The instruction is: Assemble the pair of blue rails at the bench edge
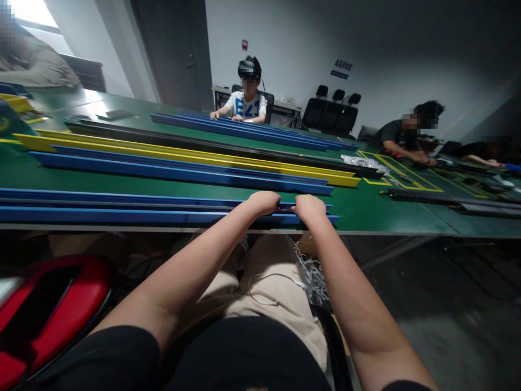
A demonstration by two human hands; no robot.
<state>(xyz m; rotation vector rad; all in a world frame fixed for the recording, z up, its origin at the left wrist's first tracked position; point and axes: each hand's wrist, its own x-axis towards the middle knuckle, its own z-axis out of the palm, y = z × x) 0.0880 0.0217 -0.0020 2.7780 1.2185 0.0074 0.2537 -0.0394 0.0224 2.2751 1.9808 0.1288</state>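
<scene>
The nearest channel [122,215] is blue, the tabletop [362,210] green.

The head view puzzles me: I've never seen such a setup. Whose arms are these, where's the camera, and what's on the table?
There is no robot here. The camera sits on a person's head, looking forward and down, so the two arms reaching out from the bottom are the wearer's own.

Both bare hands, left and right, are at the nearest long blue channel, close to its right end. Their fingers are mostly hidden, so I can't tell exactly what they grip.

Beyond it on the green table lie another blue channel, a yellow one, a long black strip and more blue pieces. Across the table sits another person, wearing a headset.
</scene>
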